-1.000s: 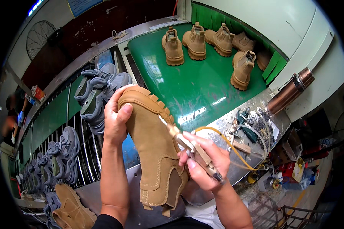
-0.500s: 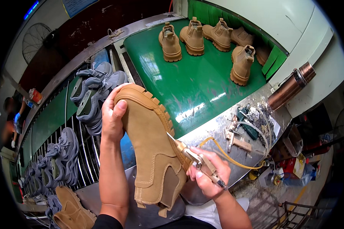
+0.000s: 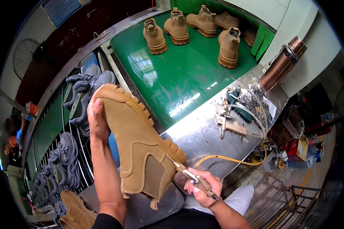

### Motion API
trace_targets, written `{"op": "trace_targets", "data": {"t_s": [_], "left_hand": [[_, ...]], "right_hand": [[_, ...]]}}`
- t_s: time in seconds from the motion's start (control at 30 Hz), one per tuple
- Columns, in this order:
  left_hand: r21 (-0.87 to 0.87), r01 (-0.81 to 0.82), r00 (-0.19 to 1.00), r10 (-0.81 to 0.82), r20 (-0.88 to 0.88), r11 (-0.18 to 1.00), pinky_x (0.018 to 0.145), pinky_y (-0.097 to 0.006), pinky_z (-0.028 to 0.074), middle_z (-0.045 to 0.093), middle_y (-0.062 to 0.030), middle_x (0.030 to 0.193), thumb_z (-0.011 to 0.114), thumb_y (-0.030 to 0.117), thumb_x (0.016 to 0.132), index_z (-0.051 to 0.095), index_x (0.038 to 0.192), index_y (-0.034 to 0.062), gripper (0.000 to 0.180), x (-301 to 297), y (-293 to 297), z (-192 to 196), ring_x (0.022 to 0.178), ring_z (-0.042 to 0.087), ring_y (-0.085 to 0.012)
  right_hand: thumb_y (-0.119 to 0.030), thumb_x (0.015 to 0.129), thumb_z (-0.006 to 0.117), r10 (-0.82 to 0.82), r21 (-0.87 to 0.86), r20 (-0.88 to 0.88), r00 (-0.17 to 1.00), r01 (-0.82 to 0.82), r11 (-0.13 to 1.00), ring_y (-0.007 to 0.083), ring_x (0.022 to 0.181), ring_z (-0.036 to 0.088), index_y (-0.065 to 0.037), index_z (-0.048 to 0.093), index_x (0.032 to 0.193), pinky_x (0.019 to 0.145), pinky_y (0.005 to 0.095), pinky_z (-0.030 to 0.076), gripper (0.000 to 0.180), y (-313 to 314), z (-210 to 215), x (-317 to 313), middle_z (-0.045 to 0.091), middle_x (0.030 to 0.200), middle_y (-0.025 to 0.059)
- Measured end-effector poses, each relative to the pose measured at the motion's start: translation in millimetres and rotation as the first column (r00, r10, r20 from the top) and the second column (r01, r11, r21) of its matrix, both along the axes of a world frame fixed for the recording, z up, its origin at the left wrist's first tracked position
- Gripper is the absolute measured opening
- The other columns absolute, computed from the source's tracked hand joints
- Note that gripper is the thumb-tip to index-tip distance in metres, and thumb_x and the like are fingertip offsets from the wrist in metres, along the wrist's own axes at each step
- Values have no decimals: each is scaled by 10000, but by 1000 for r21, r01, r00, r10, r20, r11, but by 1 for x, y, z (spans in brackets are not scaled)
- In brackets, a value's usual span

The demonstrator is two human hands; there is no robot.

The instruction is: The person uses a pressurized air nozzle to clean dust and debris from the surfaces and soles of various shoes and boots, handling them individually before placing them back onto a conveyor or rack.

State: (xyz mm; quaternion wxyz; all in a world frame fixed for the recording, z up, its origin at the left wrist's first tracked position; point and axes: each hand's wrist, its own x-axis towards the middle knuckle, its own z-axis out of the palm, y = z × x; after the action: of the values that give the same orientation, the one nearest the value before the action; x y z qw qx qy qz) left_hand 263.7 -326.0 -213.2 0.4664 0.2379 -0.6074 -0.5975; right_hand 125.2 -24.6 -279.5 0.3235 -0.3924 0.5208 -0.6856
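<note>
A tan suede ankle boot (image 3: 130, 129) is gripped at its toe by my left hand (image 3: 98, 118), thumb on the upper and fingers behind the sole. It is tilted, its lugged sole facing up and right, its elastic side panel and pull tabs low. My right hand (image 3: 207, 187) is closed around a small metal spray gun (image 3: 193, 176) with a thin needle nozzle. The needle's tip is at the seam between sole and upper, near the heel; whether it touches I cannot tell. A yellow hose (image 3: 233, 159) runs right from near the gun.
Several tan boots (image 3: 177, 28) stand on the green conveyor belt (image 3: 160, 76). Grey sneakers (image 3: 65, 156) fill a rack at left; another tan boot (image 3: 76, 212) lies lower left. A second spray gun (image 3: 231, 126) rests on the metal table (image 3: 187, 141), near a copper-coloured flask (image 3: 283, 63).
The needle tip has moved along the sole seam toward the heel. The boot and both hands are lower left in view; the background has shifted left and mostly upward too.
</note>
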Motion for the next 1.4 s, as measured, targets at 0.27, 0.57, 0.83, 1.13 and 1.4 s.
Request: {"op": "trace_targets", "data": {"t_s": [0.27,0.57,0.83,1.13,1.4], "left_hand": [[181,-66,996,77,-53,981,903,-403,516,616,-169,1145,596,508,865,495,1258,-27,672,49,-1,-36,1027,632,-272],[269,-472,878,475,60,840,920,-410,510,615,-135,1186,522,387,969,504,1252,-17,493,106,63,-56,1053,622,-263],[501,-527,847,470,248,687,878,-353,510,626,-88,1185,492,317,996,512,1264,5,412,174,150,-60,1045,626,-201],[575,-529,775,80,626,624,696,-404,594,643,-147,1079,510,355,977,511,1134,-26,412,214,259,-31,894,670,-251],[862,-214,875,-301,378,460,881,-441,554,563,-229,1235,498,433,963,381,1326,-88,646,159,299,-16,1066,619,-382]], "right_hand": [[-29,817,493,78,-71,214,974,-64,995,161,571,549,108,491,1253,604,348,525,458,12,-18,5,559,664,97],[-45,832,465,97,5,457,884,-111,994,128,587,489,69,448,1291,605,316,482,474,-3,-16,12,520,696,75],[-60,823,581,-3,115,377,926,-44,992,64,602,535,-10,565,1207,571,231,446,388,-11,-21,30,594,707,33],[2,804,564,35,67,112,993,-43,997,76,575,536,33,516,1229,541,228,437,429,5,-8,29,580,703,45],[13,763,570,36,66,32,999,-38,997,142,656,640,62,498,1233,612,256,496,478,26,-12,33,633,758,107]]}}
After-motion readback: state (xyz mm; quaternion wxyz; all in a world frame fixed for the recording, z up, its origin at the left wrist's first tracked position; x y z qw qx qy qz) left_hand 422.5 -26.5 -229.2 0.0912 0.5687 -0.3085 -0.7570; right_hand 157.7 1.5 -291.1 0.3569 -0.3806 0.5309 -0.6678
